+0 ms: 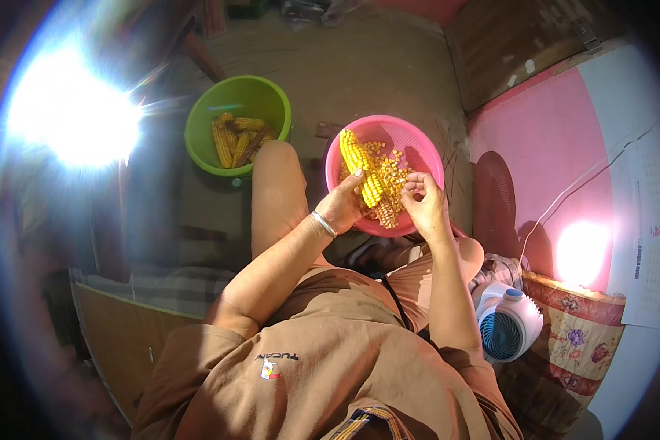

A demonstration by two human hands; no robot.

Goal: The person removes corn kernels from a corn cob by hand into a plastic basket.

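My left hand (345, 204) grips a yellow ear of corn (355, 154), its thumb lying along the near side. The ear slants over a pink plastic basket (439, 159) between my knees. Just below the ear's near end shows a stripped, brownish piece of corncob (386, 214); whether it belongs to the same ear, I cannot tell. Loose corn kernels (391, 170) cover part of the basket's bottom. My right hand (426, 206) is over the basket's right side with bent fingers, apart from the ear. Whether kernels are between its fingertips is hidden.
Left of the basket, a green plastic tub (282, 99) holds several ears of corn (242, 140). A white and blue fan (509, 324) stands by my right hip, near the pink wall (533, 126) and a hanging cable (561, 195). A bright lamp (71, 110) glares at left.
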